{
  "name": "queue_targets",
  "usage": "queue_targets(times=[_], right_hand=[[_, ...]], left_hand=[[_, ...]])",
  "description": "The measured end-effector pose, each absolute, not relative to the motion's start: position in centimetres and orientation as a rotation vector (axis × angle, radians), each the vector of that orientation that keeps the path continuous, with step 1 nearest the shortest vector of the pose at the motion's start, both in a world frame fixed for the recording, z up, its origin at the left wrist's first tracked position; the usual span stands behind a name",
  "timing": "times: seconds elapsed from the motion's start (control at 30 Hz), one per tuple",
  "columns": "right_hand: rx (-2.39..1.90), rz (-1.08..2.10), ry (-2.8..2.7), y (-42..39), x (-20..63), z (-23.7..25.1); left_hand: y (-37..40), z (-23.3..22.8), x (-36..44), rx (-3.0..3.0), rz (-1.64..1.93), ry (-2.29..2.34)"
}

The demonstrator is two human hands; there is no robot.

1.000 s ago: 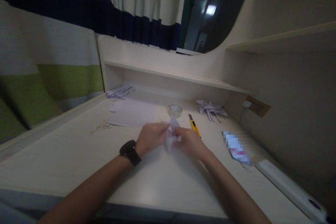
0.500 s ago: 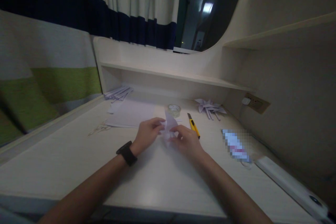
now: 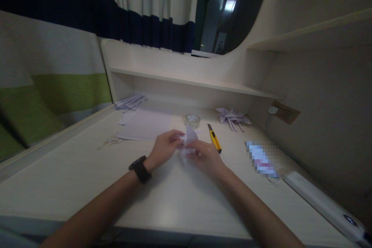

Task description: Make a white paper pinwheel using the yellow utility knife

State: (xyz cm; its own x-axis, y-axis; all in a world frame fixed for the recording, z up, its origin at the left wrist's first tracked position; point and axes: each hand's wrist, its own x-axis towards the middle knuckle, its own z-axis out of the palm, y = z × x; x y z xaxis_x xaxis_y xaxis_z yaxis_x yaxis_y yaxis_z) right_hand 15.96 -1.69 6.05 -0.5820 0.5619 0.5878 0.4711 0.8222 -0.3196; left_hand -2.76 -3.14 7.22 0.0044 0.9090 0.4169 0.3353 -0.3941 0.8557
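Between both hands is a white paper pinwheel [image 3: 191, 134], one pointed blade standing up and its lower part blurred. My left hand [image 3: 166, 146], with a black watch on the wrist, pinches its left side. On the other side, the fingers of my right hand [image 3: 207, 157] close on the paper near its middle. Just behind the hands sits a roll of clear tape [image 3: 192, 121]. A yellow utility knife [image 3: 214, 139] lies to the right, its blade pointing away from me.
Finished paper pinwheels [image 3: 231, 117] lie at the back right. White paper sheets [image 3: 145, 124], rolled paper sticks [image 3: 130, 102] and thin strings or ties [image 3: 110, 140] are on the left. A pixelated flat object [image 3: 261, 161] and a long white device [image 3: 319, 201] lie along the right wall.
The upright blade has shifted slightly right and tilted between my fingers. Both hands keep their grip in nearly the same place.
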Motion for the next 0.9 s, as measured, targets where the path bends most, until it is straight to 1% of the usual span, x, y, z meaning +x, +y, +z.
queue_targets(times=[0.27,0.5,0.9], right_hand=[[-0.740,0.163,-2.275,-1.53,16.07,5.94],[-0.761,0.178,-2.247,-1.59,16.05,5.95],[-0.844,0.320,-2.114,-1.62,15.71,6.31]], left_hand=[[-3.22,7.33,-2.58,1.683,1.382,1.217],[-3.31,7.35,-2.74,1.761,1.370,1.285],[-2.96,6.78,-2.72,1.820,1.380,1.262]])
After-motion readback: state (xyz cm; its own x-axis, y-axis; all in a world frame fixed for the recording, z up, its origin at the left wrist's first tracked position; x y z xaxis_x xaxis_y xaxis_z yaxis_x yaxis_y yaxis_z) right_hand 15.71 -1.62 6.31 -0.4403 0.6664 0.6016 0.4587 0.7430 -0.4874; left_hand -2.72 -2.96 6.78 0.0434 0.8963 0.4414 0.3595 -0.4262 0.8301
